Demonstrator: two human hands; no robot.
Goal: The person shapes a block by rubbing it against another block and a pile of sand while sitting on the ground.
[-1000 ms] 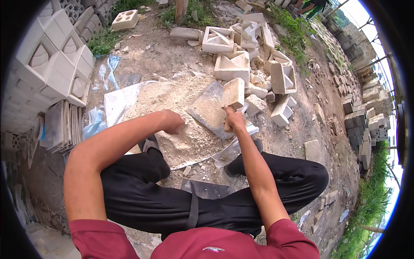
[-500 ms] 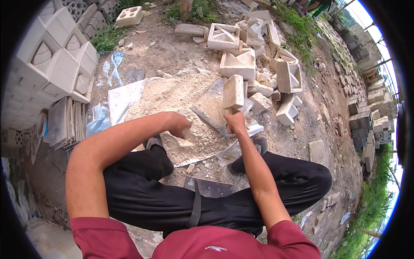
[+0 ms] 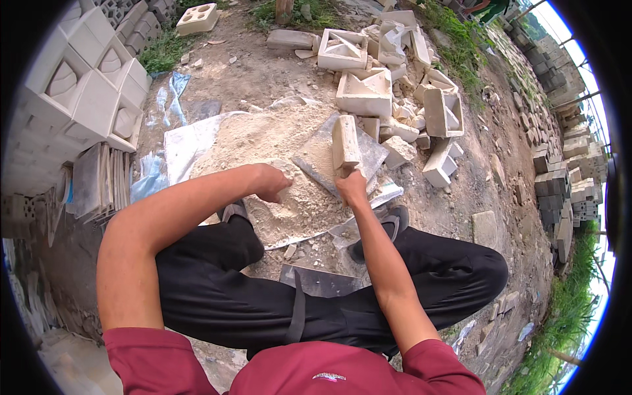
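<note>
The person squats over a pile of pale sand (image 3: 283, 164) spread on a plastic sheet (image 3: 187, 141) on the bare ground. The right hand (image 3: 352, 187) is closed around the near end of a pale rectangular block (image 3: 345, 141), which stands tilted on a flat grey slab (image 3: 368, 155) lying at the right edge of the sand. The left hand (image 3: 271, 183) rests knuckles-down in the sand just left of the slab, its fingers curled under; whether it has hold of anything cannot be told from this view. The two hands are near each other but apart, with a strip of sand between them. Beyond the block lies a heap of broken and whole hollow blocks (image 3: 395, 85), some square with triangular openings. At the far left stands a stacked wall of white patterned blocks (image 3: 79, 99), with thin flat tiles (image 3: 99, 181) leaning upright below it. A single block with round holes (image 3: 197, 18) sits on the dirt at the top left. Black trousers, dark sandals and a red shirt fill the lower part of the view, and rows of grey blocks (image 3: 559, 171) run along the right beside grass
</note>
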